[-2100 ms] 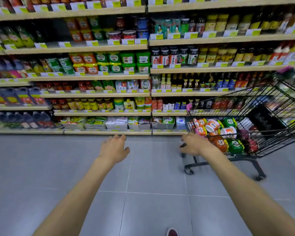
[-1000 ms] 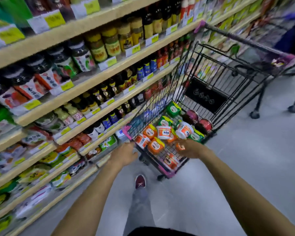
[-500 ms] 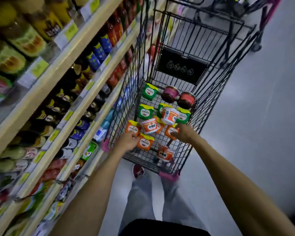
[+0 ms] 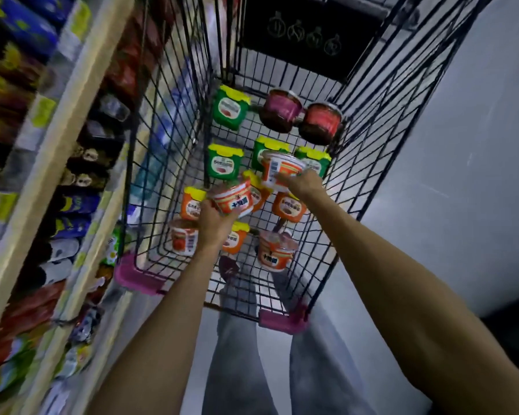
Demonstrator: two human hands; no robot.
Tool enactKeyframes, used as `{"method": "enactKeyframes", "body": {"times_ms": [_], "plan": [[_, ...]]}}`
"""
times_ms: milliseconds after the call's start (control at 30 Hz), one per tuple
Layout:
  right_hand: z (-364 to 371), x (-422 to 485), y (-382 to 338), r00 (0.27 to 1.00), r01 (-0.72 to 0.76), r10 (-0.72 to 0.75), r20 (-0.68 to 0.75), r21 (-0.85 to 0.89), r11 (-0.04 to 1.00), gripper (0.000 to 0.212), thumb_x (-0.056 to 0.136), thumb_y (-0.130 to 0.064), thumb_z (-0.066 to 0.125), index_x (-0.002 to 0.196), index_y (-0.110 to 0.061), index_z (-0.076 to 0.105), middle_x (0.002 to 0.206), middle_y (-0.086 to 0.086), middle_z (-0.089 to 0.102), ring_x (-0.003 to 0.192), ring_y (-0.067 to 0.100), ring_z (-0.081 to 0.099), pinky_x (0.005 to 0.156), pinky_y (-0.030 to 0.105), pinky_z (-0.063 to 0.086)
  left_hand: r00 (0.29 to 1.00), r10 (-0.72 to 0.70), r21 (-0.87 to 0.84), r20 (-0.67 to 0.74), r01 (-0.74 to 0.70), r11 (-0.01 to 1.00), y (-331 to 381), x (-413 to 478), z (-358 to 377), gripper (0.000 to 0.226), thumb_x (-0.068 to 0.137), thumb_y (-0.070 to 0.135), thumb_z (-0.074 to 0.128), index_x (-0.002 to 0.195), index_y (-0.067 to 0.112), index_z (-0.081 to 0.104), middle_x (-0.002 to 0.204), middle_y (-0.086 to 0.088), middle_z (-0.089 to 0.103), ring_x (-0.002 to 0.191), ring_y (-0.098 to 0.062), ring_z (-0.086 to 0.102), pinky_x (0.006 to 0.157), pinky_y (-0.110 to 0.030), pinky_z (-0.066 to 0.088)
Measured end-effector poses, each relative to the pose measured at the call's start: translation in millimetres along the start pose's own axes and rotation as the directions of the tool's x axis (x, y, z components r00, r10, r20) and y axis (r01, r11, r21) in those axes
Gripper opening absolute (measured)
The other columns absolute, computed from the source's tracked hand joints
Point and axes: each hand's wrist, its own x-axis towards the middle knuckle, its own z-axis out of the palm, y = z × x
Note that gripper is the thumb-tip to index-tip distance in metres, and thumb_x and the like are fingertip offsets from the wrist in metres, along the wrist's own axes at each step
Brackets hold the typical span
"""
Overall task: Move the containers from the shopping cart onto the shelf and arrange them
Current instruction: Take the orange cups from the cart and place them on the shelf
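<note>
Both hands down in shopping cart [image 4: 168,115]. Left hand [image 4: 215,227] wrapped round orange-white tub [image 4: 232,200], right hand [image 4: 301,182] curled on second tub [image 4: 277,169]. Both tubs look raised above the others. My tip: lift straight up, clear wire walls and green tubs [image 4: 224,161], then swing left to shelf [image 4: 71,121]. Squeeze sides, not lids. One tub per hand seems plenty.

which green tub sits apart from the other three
The green tub farthest up the cart, just left of the maroon jar; the other three green tubs form a row nearer the camera.
</note>
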Motion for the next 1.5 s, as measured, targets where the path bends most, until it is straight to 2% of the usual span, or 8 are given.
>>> {"method": "enactKeyframes", "body": {"times_ms": [267, 500, 733, 1000, 1133, 1200, 1367, 1500], "plan": [[10, 23, -1, 0.999, -0.033, 0.030, 0.028, 0.139, 0.990, 0.041, 0.079, -0.036, 0.083, 0.103, -0.009, 0.063, 0.089, 0.003, 0.066, 0.067, 0.009, 0.060, 0.051, 0.019, 0.046, 0.987, -0.035, -0.038, -0.159, 0.029, 0.999, 3, 20, 25, 0.081, 0.071, 0.032, 0.089, 0.132, 0.007, 0.041, 0.124, -0.010, 0.060, 0.106, -0.024, 0.063, 0.088, -0.030, 0.049], [13, 25, 3, 1.000, 0.005, -0.002, -0.031, 0.094, 0.996, 0.034, 0.080, -0.038, 0.081, 0.075, -0.017, 0.055, 0.082, 0.002, 0.066, 0.079, 0.019, 0.069, 0.078, 0.039, 0.061, 0.972, -0.036, 0.052, -0.233, 0.049, 0.997, 6, 29, 26, 0.077, 0.069, 0.040, 0.087, 0.126, 0.005, 0.049, 0.119, -0.011, 0.063, 0.106, -0.029, 0.064, 0.087, -0.036, 0.053], [10, 6, 7, 0.994, 0.028, -0.036, -0.103, -0.083, 0.996, 0.038, 0.074, -0.040, 0.085, 0.089, -0.012, 0.064, 0.086, 0.001, 0.069, 0.067, 0.012, 0.067, 0.060, 0.027, 0.058, 0.975, -0.047, 0.114, -0.216, 0.073, 0.991, 12, 21, 7, 0.065, 0.061, 0.048, 0.088, 0.107, 0.009, 0.062, 0.103, -0.008, 0.070, 0.094, -0.028, 0.068, 0.084, -0.041, 0.058], [-6, -41, -4, 0.978, 0.138, -0.166, -0.124, -0.204, 0.969, 0.044, 0.074, -0.042, 0.085, 0.100, -0.012, 0.065, 0.085, -0.002, 0.071, 0.060, 0.009, 0.067, 0.039, 0.020, 0.046, 0.967, 0.064, 0.184, -0.246, -0.019, 0.983, 35, -28, -31, 0.077, 0.067, 0.038, 0.089, 0.123, 0.008, 0.046, 0.115, -0.013, 0.063, 0.104, -0.033, 0.063, 0.086, -0.043, 0.053], [-21, -74, -34, 0.942, 0.251, -0.306, -0.139, -0.315, 0.915, 0.052, 0.071, -0.040, 0.088, 0.103, -0.011, 0.059, 0.087, -0.002, 0.070, 0.065, 0.012, 0.068, 0.047, 0.024, 0.052, 0.950, 0.175, 0.265, -0.258, -0.105, 0.959, 65, -61, -62, 0.075, 0.071, 0.035, 0.087, 0.126, 0.008, 0.044, 0.113, -0.011, 0.062, 0.099, -0.029, 0.062, 0.072, -0.034, 0.044], [-30, -95, -53, 0.918, 0.288, -0.368, -0.144, -0.396, 0.872, 0.055, 0.070, -0.035, 0.089, 0.106, -0.010, 0.055, 0.087, 0.000, 0.067, 0.069, 0.017, 0.066, 0.055, 0.028, 0.054, 0.923, 0.255, 0.384, -0.289, -0.132, 0.914, 84, -81, -80, 0.085, 0.069, 0.039, 0.088, 0.131, 0.004, 0.041, 0.119, -0.014, 0.061, 0.106, -0.032, 0.062, 0.074, -0.038, 0.049], [-47, -134, -92, 0.812, 0.467, -0.579, -0.073, -0.513, 0.720, 0.052, 0.067, -0.042, 0.090, 0.098, -0.014, 0.060, 0.082, -0.001, 0.070, 0.062, 0.013, 0.064, 0.052, 0.027, 0.054, 0.848, 0.378, 0.539, -0.373, -0.133, 0.831, 116, -133, -116, 0.098, 0.068, 0.042, 0.089, 0.139, 0.002, 0.035, 0.128, -0.018, 0.058, 0.114, -0.035, 0.060, 0.082, -0.044, 0.052], [-57, -161, -113, 0.711, 0.625, -0.703, 0.017, -0.474, 0.621, 0.044, 0.067, -0.049, 0.086, 0.086, -0.014, 0.067, 0.068, -0.004, 0.068, 0.052, 0.010, 0.062, 0.044, 0.031, 0.054, 0.792, 0.326, 0.438, -0.517, -0.083, 0.895, 114, -184, -133, 0.101, 0.067, 0.046, 0.088, 0.141, 0.004, 0.034, 0.127, -0.014, 0.058, 0.113, -0.034, 0.059, 0.077, -0.043, 0.051]]}}
